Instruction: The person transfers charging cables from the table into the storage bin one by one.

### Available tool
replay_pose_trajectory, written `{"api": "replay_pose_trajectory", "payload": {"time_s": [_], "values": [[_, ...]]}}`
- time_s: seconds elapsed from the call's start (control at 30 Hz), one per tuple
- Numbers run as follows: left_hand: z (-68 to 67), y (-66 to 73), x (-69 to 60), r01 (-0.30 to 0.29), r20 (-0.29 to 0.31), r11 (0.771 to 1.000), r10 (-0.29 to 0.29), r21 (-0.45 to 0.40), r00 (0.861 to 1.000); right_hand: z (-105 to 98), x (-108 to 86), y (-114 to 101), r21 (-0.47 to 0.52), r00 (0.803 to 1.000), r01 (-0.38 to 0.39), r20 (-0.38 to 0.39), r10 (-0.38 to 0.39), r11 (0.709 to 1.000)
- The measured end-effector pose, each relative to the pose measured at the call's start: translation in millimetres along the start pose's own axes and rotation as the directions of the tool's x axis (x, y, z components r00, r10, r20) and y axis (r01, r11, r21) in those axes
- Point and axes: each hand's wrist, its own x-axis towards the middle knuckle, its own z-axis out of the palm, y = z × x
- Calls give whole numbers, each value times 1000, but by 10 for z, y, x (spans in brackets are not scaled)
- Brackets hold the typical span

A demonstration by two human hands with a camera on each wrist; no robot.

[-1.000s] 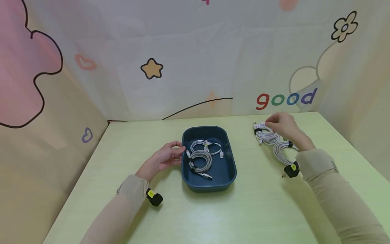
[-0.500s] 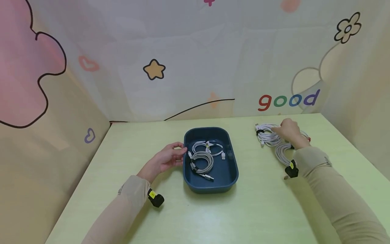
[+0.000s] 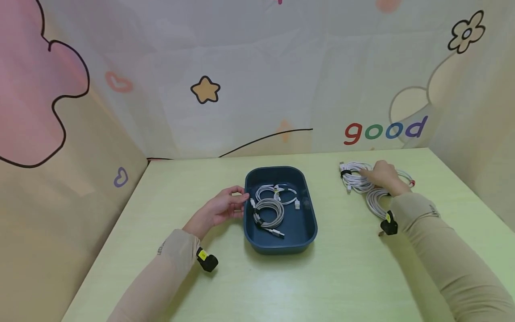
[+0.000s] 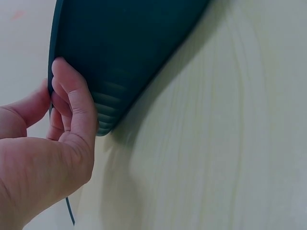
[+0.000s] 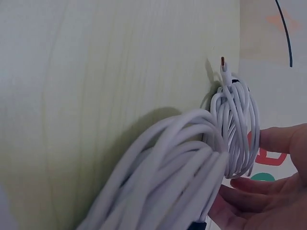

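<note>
A dark blue plastic tray [image 3: 299, 228] stands mid-table. Inside it lie a grey coiled USB cable [image 3: 277, 214] and a thinner white cable [image 3: 287, 203]. My left hand [image 3: 225, 208] pinches the tray's left wall, thumb at the rim and curled fingers outside, as the left wrist view shows. My right hand [image 3: 388, 176] is at the back right, with thumb and fingers at the edge of a bundled white cable [image 5: 235, 124] with a black tie. A second coiled cable [image 3: 375, 205] lies nearer, partly under the right wrist; another, with a red tip [image 3: 411, 183], is mostly hidden by the hand.
The pale green-yellow table [image 3: 225, 290] meets a printed curtain [image 3: 257, 89] at its back and sides. A small camera [image 3: 207, 260] sits on the left wrist, another camera [image 3: 389, 223] on the right.
My right hand has come down onto the white cable bundle, its fingers closing at the edge. The left hand and the tray have stayed in place; the view has shifted slightly.
</note>
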Motion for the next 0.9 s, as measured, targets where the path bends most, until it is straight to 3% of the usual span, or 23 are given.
{"api": "replay_pose_trajectory", "payload": {"time_s": [0.3,0.6,0.9], "values": [[12,-16,-2,-6,4,1000,6,-3,1000,15,15,22,77,999,-18,-50,22,997],[4,-25,-5,-5,-5,1000,5,0,1000,-19,-40,-75,212,998,-57,-23,64,976],[1,-11,-4,-7,3,1000,7,-2,1000,-24,-78,-147,253,998,-41,-26,49,967]]}}
